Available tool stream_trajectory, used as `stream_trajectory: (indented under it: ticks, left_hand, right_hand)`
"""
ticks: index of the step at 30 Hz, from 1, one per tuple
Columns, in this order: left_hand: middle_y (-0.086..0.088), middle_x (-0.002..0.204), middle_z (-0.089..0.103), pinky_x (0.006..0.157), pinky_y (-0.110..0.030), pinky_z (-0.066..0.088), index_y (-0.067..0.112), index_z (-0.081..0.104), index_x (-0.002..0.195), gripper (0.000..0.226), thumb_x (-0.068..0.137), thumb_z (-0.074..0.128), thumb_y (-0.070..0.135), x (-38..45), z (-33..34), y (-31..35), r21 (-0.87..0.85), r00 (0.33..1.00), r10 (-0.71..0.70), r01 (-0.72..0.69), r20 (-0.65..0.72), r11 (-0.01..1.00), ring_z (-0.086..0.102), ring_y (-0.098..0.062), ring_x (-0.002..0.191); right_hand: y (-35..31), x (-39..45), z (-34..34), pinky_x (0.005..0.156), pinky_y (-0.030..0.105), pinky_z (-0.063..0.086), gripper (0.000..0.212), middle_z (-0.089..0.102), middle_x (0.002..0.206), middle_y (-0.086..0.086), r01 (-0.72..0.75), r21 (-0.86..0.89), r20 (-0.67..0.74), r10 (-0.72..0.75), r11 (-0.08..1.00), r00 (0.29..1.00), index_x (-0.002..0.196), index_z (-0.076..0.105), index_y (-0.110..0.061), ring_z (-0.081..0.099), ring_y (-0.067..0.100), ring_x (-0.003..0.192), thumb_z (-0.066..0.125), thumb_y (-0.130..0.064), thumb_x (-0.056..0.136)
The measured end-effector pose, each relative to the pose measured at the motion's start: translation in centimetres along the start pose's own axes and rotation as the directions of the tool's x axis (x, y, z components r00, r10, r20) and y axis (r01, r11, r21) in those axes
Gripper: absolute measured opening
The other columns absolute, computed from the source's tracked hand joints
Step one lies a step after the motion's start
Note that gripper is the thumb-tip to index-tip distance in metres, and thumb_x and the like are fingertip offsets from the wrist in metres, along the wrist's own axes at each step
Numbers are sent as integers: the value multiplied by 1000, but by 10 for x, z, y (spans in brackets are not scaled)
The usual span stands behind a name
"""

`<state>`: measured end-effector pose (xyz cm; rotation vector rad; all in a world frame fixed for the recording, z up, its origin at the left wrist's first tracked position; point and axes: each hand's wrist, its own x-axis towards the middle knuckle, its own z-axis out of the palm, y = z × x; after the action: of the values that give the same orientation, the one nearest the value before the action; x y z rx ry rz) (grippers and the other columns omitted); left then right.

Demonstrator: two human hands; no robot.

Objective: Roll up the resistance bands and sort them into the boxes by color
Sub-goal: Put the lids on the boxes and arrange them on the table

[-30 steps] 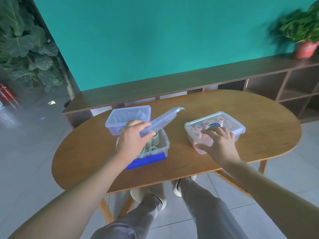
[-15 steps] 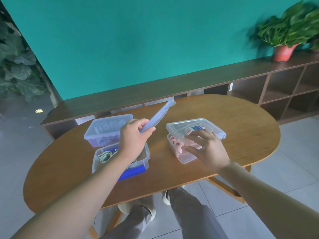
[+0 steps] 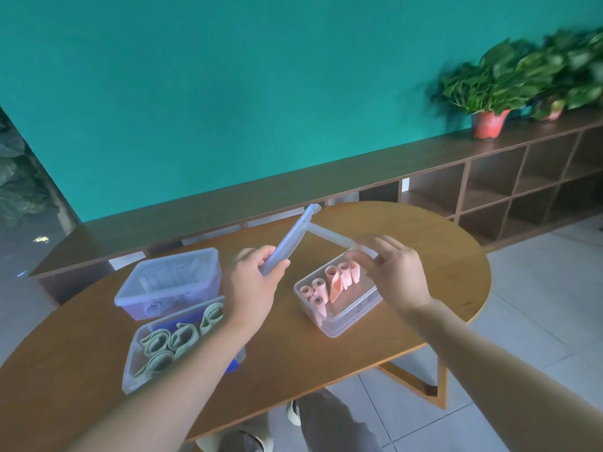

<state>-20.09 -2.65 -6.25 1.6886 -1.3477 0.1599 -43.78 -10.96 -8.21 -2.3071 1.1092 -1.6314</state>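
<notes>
My left hand (image 3: pixel 251 282) grips a bluish clear lid (image 3: pixel 290 238), tilted up on edge above the table. My right hand (image 3: pixel 393 272) holds a second clear lid (image 3: pixel 329 234), lifted off the right box (image 3: pixel 339 319). That open box holds several rolled pink bands (image 3: pixel 329 283). Under my left forearm sits another open box (image 3: pixel 137 363) with several rolled grey-green bands (image 3: pixel 169 342) and a blue label on its front. Behind it stands a third box (image 3: pixel 169 282), its lid on.
The oval wooden table (image 3: pixel 284 357) has its near edge close to my legs. A long low wooden shelf (image 3: pixel 489 181) runs along the teal wall behind it, with potted plants (image 3: pixel 489 93) at the right end. Tiled floor lies to the right.
My right hand lifted the lid off the pink-band box and raised it. My left hand carried the other lid up and to the right, leaving the green-band box uncovered. The view swung left.
</notes>
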Motion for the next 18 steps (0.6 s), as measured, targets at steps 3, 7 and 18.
stream_trajectory:
  ticks: [3,7,18]
  left_hand:
    - [12,87,61,69,-38,57,23,74,104,23,83,82,32,6,4,4,7,1000,6,-6,-7,1000,60,-12,81]
    - [12,85,64,67,-39,57,27,75,103,22,84,81,36,16,4,11,-7,1000,-9,9,-11,1000,61,-11,80]
    - [11,90,64,65,-34,57,25,74,105,23,86,77,39,17,27,34,107,997,41,-48,67,993,61,-11,81]
  right_hand:
    - [-2,6,-4,62,6,46,22,76,91,-7,-218,198,77,206,956,975,107,76,-17,69,5,65,76,-29,88]
    - [-3,11,0,74,-1,42,29,76,103,-5,-370,305,94,358,878,929,114,76,-14,64,-17,82,78,-23,86]
    - [12,30,-55,99,19,51,34,70,116,-12,-327,296,-179,388,897,904,112,77,-18,64,-10,104,73,-38,85]
